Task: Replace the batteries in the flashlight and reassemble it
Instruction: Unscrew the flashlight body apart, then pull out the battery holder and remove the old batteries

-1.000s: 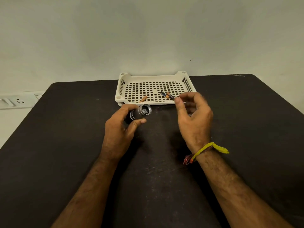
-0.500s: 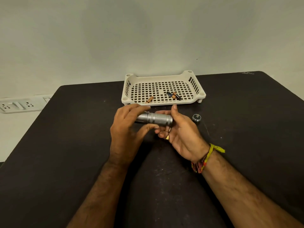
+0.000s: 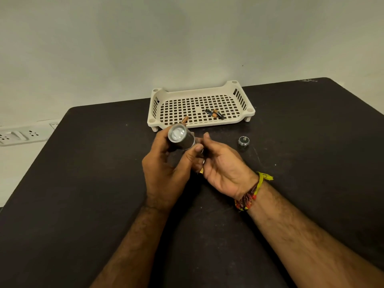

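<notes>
Between the curled fingers of the left hand (image 3: 166,165) sits the flashlight (image 3: 181,137), now tipped lens-up, where half a second ago it lay level across both hands. Its open rear end points down at the right hand (image 3: 223,169), cupped loosely beneath and gripping nothing visible; the person is probably shaking the old cells out. Beyond the right fingertips lies the tail cap (image 3: 243,141) on the table (image 3: 83,183). Past both hands, the tray (image 3: 228,88) holds 2 batteries (image 3: 215,113) together and 1 more battery (image 3: 184,119). Nothing blocks the way.
</notes>
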